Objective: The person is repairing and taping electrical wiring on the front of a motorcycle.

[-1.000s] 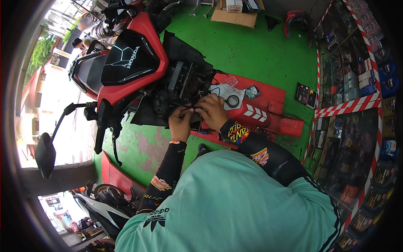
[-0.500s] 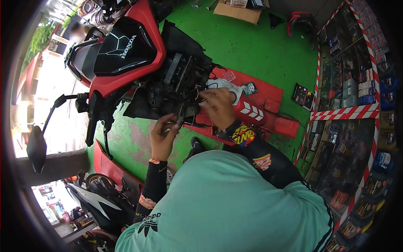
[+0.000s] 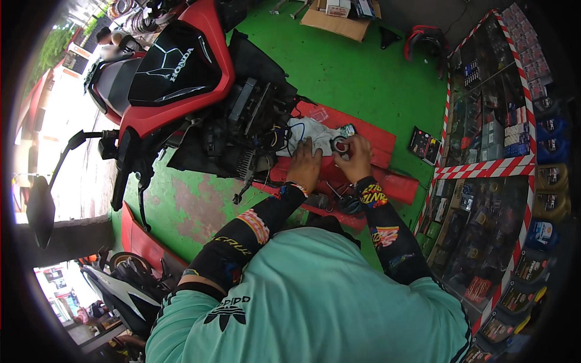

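In my right hand point(image 3: 358, 158) a small dark ring-shaped roll of tape point(image 3: 340, 144) is gripped between thumb and fingers, over the right end of a white cloth point(image 3: 311, 132). Flat on the near edge of that cloth rests my left hand point(image 3: 306, 164), fingers stretched out, holding nothing. To the left of both hands, loose wires point(image 3: 277, 138) come out of the opened front of a red and black motorcycle point(image 3: 209, 91). A finned metal part point(image 3: 246, 164) hangs beside them.
Under the cloth stands a red platform point(image 3: 378, 136). A cardboard box point(image 3: 336, 24) lies at the back, and a flat dark case point(image 3: 425, 145) on the green floor. Glass display shelves point(image 3: 484, 172) line the right. A person point(image 3: 112, 45) is at far left.
Both hands have moved right, the left from the finned part to the cloth, the right from the wires. The right hand now grips the roll. The view has shifted slightly.
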Demonstrator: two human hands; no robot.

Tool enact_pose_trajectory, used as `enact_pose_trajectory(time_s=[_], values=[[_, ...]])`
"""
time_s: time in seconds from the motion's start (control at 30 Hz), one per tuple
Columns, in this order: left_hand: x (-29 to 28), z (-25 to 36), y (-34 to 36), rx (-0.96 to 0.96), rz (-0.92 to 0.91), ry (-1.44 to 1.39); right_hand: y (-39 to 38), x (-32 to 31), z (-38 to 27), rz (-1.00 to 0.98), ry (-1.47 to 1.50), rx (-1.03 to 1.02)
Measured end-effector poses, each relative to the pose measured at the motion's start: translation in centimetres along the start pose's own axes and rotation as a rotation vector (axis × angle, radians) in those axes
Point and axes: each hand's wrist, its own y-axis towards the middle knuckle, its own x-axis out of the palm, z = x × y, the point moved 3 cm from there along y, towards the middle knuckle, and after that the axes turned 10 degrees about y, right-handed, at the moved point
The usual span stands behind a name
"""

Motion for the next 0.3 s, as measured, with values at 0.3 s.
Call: enact_pose_trajectory(time_s=[0.3], values=[[-0.8,0.1,4.6,-0.055,-0.467,-0.012,-6.4,-2.6,4.0,0.102,0.038,0.283]])
